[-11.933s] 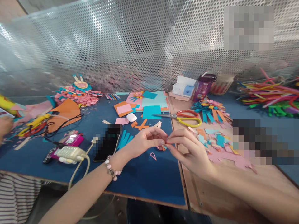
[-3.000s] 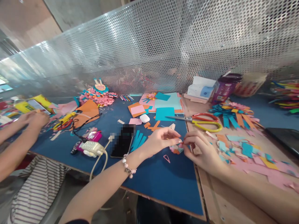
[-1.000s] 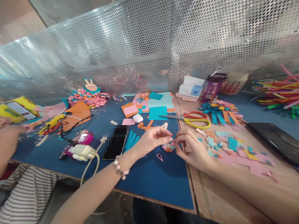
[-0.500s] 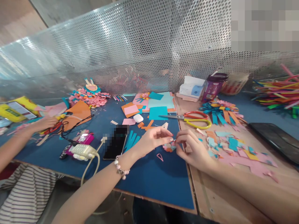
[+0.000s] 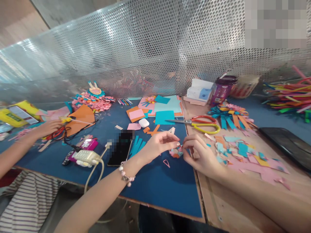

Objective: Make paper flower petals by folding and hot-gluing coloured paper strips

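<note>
My left hand [image 5: 163,144] and my right hand [image 5: 200,154] meet over the blue table top, both with fingers closed in a pinch. Between their fingertips is a small curled bundle of paper pieces [image 5: 175,153] in pink, orange and teal, partly covered by the fingers. A pink paper loop [image 5: 166,163] lies just below it. Teal paper strips [image 5: 138,145] rest left of my left wrist. Beyond my hands lie scissors [image 5: 204,124] with red and yellow handles. Cut paper scraps [image 5: 243,150] are spread beyond my right forearm.
A phone [image 5: 120,149], a power strip [image 5: 87,157] with cables and a white case [image 5: 143,123] lie leftward. Another person's hand [image 5: 51,127] holds a yellow-handled tool. Paper flowers [image 5: 228,115], a purple cup [image 5: 222,90] and a dark case [image 5: 286,145] are rightward.
My hands stay almost still around the paper bundle, with only a slight shift of the left fingertips. At the left, the other person's hand has shifted slightly and the yellow-handled tool shows more clearly.
</note>
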`<state>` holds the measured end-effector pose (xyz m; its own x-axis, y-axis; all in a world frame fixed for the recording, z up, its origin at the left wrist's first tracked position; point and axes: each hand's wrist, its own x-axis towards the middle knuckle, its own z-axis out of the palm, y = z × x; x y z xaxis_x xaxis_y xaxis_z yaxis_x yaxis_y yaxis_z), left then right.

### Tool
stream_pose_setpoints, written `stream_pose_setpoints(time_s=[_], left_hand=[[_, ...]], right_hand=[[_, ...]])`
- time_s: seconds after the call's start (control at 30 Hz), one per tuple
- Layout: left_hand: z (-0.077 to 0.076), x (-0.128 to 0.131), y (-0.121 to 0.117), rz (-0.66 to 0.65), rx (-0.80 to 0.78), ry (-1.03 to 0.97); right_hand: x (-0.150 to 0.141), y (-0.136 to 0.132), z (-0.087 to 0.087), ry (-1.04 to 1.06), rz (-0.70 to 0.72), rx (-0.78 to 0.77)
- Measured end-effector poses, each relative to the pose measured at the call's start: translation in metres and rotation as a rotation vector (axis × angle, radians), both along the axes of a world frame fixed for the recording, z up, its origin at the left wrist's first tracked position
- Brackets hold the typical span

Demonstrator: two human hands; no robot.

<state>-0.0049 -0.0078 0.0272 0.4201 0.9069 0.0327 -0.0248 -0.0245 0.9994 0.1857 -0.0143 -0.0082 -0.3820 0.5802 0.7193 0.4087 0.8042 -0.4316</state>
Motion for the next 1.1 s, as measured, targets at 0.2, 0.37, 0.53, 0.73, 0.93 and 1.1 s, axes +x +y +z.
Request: stream_pose_setpoints(time_s=[0.2, 0.37, 0.53, 0.73, 0.93, 1.1], left_hand=[[-0.001, 0.000, 0.001, 0.006, -0.001, -0.029], [-0.001, 0.000, 0.001, 0.021, 0.011, -0.006], [-0.002, 0.000, 0.001, 0.027, 0.022, 0.001], [-0.003, 0.000, 0.003, 0.035, 0.027, 0.009], [-0.004, -0.001, 0.002, 0.041, 0.070, 0.064], [-0.005, -0.006, 0.010, 0.091, 0.223, 0.214]], right_hand=[[0.000, 0.001, -0.001, -0.030, -0.023, -0.020], [-0.001, 0.003, -0.004, -0.034, -0.045, -0.010], [0.000, 0.006, -0.010, -0.047, -0.057, 0.003], [0.000, 0.006, -0.009, -0.034, -0.069, 0.034], [0.001, 0.005, -0.009, -0.030, -0.097, 0.046], [0.001, 0.009, -0.012, -0.084, -0.131, 0.065]])
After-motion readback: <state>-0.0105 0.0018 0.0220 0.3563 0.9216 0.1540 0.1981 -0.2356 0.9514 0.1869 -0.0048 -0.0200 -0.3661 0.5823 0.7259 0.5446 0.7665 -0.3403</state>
